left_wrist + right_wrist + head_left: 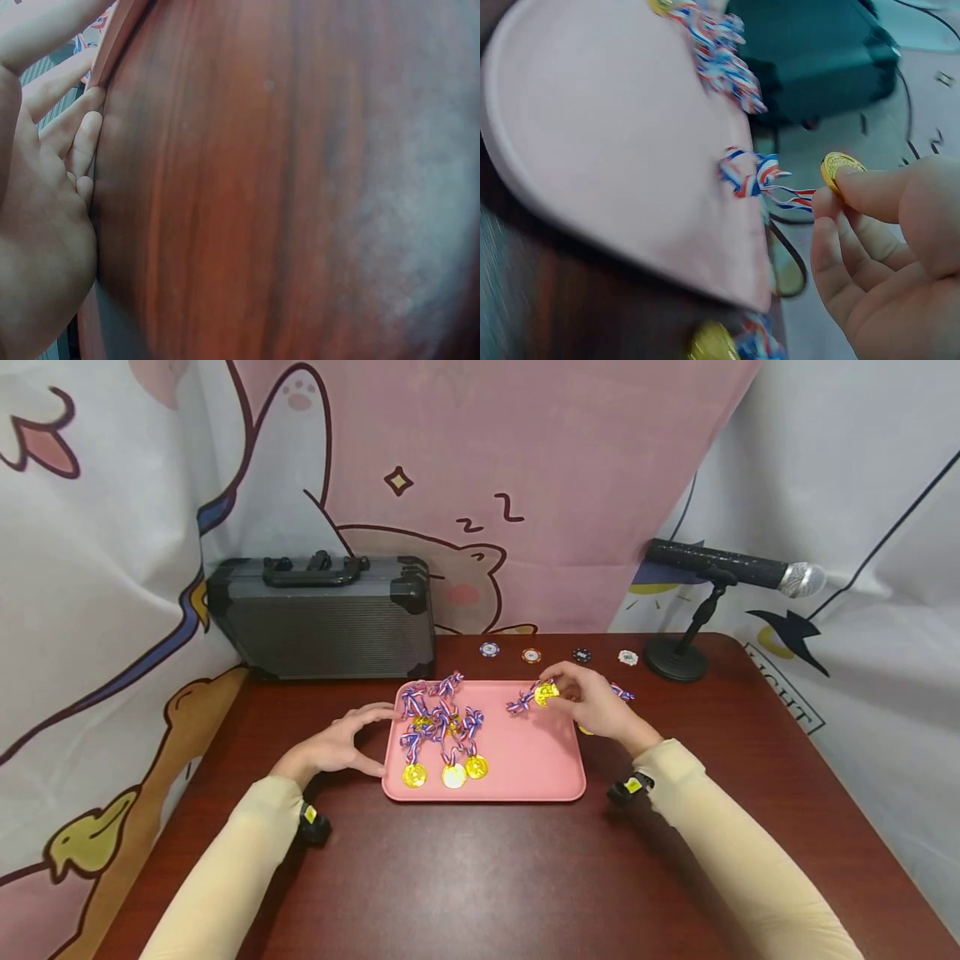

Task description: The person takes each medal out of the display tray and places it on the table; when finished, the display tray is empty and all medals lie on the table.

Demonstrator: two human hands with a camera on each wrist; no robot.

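My right hand (596, 702) pinches a gold medal (547, 693) between thumb and fingertips over the pink tray's back right part. The medal's red, white and blue ribbon (742, 174) is knotted up and trails from the fingers over the tray in the right wrist view. At the left rim of the tray (525, 777) my left hand (337, 743) lies with spread fingers, fingertips and thumb right at the edge. Several gold medals (453, 775) with bunched ribbons lie together on the tray's left half.
Beyond the tray's right edge, partly behind my right hand, is another gold medal (712, 341) with its ribbon. A grey hard case (322, 622) stands back left. Several poker chips (531, 656) lie along the table's back, near a microphone (727, 567) on a stand (677, 658).
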